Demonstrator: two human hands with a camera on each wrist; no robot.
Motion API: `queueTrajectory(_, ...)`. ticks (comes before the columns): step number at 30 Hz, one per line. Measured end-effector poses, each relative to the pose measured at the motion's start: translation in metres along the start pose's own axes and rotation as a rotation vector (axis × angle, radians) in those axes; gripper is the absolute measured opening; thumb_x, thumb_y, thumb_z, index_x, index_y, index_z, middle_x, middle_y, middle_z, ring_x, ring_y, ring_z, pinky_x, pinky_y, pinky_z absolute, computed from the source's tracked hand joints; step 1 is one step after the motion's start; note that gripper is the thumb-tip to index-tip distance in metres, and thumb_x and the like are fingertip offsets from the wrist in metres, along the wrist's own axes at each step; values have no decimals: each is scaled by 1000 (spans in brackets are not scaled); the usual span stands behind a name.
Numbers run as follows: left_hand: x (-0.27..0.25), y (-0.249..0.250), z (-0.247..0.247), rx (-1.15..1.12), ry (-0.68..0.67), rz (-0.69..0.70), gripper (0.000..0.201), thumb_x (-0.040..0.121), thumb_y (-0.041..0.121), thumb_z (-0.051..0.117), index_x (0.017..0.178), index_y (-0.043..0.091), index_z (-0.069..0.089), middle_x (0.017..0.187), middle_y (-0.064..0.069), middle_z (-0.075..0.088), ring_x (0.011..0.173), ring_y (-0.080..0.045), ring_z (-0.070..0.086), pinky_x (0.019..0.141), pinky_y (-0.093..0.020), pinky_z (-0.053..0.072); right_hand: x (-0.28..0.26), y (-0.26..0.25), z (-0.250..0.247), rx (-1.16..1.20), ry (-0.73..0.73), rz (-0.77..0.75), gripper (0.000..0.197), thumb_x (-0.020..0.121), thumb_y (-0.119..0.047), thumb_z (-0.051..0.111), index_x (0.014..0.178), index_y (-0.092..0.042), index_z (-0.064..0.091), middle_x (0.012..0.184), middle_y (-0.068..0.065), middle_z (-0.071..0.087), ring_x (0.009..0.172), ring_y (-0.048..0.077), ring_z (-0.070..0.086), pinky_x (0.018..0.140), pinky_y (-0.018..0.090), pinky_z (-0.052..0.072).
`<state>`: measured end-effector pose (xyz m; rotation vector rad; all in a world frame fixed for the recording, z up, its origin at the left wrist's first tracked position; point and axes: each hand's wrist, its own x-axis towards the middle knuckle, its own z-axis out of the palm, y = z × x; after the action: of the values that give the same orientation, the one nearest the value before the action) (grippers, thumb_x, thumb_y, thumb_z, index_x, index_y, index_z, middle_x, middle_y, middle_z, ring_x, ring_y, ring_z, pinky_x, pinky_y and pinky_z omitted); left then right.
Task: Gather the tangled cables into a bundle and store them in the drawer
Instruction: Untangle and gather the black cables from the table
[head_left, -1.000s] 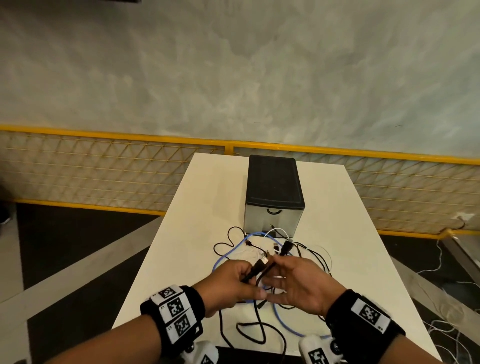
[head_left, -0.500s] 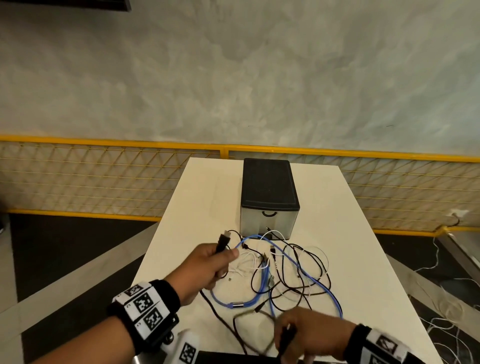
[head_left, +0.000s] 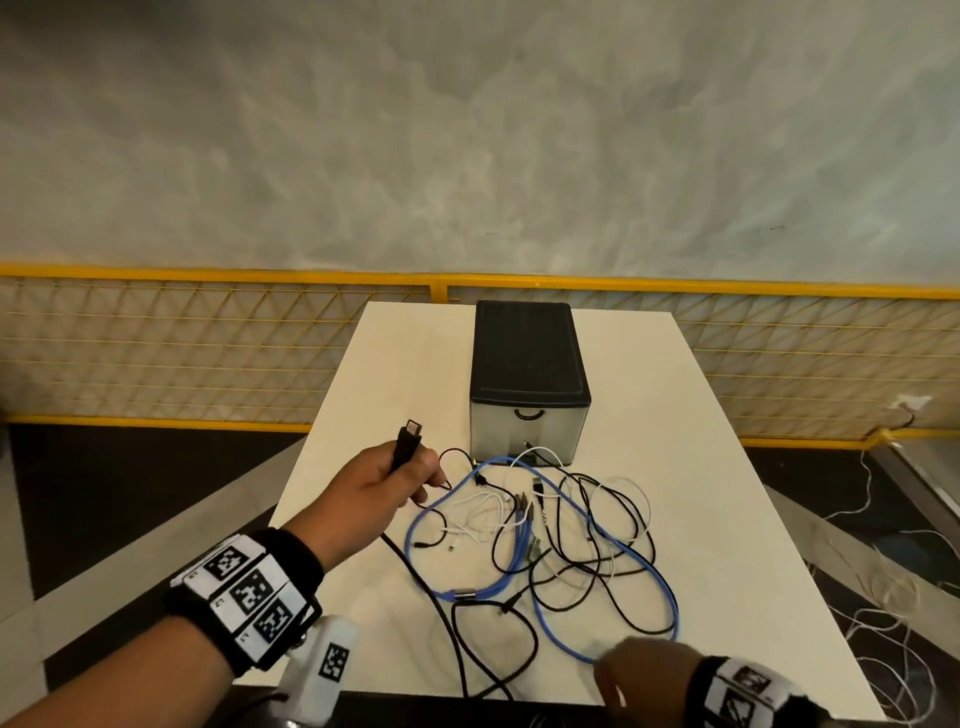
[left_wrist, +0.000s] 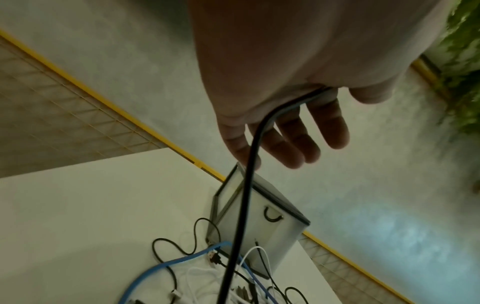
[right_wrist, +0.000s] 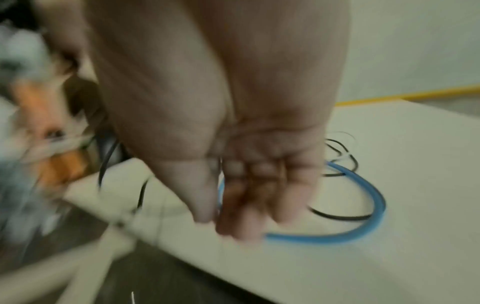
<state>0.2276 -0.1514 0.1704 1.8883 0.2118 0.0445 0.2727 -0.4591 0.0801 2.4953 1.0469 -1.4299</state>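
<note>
A tangle of black, white and blue cables (head_left: 545, 530) lies on the white table (head_left: 701, 467) in front of a small drawer unit (head_left: 527, 364) with a black top; its drawer is closed. My left hand (head_left: 410, 467) is raised left of the tangle and grips the plug end of a thick black cable (head_left: 408, 441), which trails down to the table's front edge. In the left wrist view that black cable (left_wrist: 246, 195) runs out from under my palm. My right hand (head_left: 623, 675) hovers at the front edge beside the blue cable (right_wrist: 363, 226), fingers hanging loosely; the right wrist view is blurred.
A yellow mesh fence (head_left: 208, 353) runs behind the table below a grey wall. Thin white cables (head_left: 883, 597) lie on the floor to the right. The dark floor drops away left of the table and below its front edge.
My hands have parted: the left one lifted the black plug up and to the left. The right one dropped to the front edge, then slid right toward the blue loop.
</note>
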Motion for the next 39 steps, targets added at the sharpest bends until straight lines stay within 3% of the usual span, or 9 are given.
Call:
queueTrajectory(3, 2, -9, -3, -32, 86, 41, 50, 78, 62, 45, 93, 21, 70, 91, 18, 71, 82, -2, 64, 78, -24, 45, -1, -1, -26, 194, 353, -98, 16, 88, -24, 48, 87, -27, 64, 92, -10, 61, 97, 16, 61, 84, 27, 46)
queueTrajectory(6, 3, -14, 2, -70, 148, 55, 45, 86, 52, 46, 96, 14, 69, 91, 17, 71, 81, -2, 64, 78, -24, 46, 9, -16, -47, 232, 589, -168, 21, 88, -26, 47, 95, -24, 67, 92, -8, 68, 85, 12, 61, 78, 31, 49)
queueTrajectory(11, 2, -16, 17, -74, 135, 67, 45, 86, 54, 50, 93, 14, 70, 87, 10, 73, 80, -3, 65, 72, -14, 49, 57, -56, -43, -191, 460, -63, 32, 94, -19, 47, 121, -13, 61, 117, 16, 64, 106, 36, 61, 89, 41, 49)
queueTrajectory(15, 0, -16, 25, -82, 97, 60, 27, 99, 31, 50, 89, 17, 70, 89, 7, 73, 81, -4, 66, 73, -12, 49, 80, -65, -40, -325, 342, 30, 30, 98, -18, 42, 119, -7, 61, 118, 15, 64, 107, 37, 62, 86, 42, 49)
queueTrajectory(20, 6, -14, 27, -83, 160, 75, 28, 80, 52, 57, 81, 28, 71, 86, -2, 73, 81, -11, 67, 76, -24, 51, 88, -51, -32, -291, 334, 32, 32, 99, -22, 41, 123, -10, 58, 121, 14, 64, 111, 34, 61, 91, 42, 48)
queueTrajectory(24, 14, -4, 25, -118, 179, 68, 27, 85, 48, 61, 87, 24, 73, 87, 0, 75, 82, -9, 68, 78, -25, 52, 70, -41, -56, 174, 587, -62, 23, 87, -33, 58, 106, -27, 70, 103, 1, 67, 99, 19, 62, 83, 28, 47)
queueTrajectory(29, 24, 13, 35, -169, 90, 44, 32, 102, 28, 42, 107, 17, 71, 99, -1, 74, 88, 0, 67, 77, -11, 47, -8, -45, -123, 744, 904, -333, 28, 86, -10, 68, 72, -34, 69, 84, -3, 70, 71, -2, 60, 67, 10, 43)
queueTrajectory(35, 33, 49, 65, -367, -133, -10, 34, 102, 39, 36, 115, 28, 66, 115, 9, 73, 113, -7, 65, 99, -34, 46, -53, -69, -153, 1150, 1116, -496, 17, 80, 6, 71, 87, -6, 61, 65, 7, 65, 60, 16, 59, 58, 27, 53)
queueTrajectory(39, 33, 71, 72, -608, -243, -34, 39, 99, 40, 38, 119, 19, 65, 114, 1, 74, 106, -12, 69, 101, -36, 50, -60, -83, -155, 1067, 1194, -468, 8, 81, -3, 72, 79, -11, 69, 75, 15, 71, 67, 31, 66, 69, 46, 57)
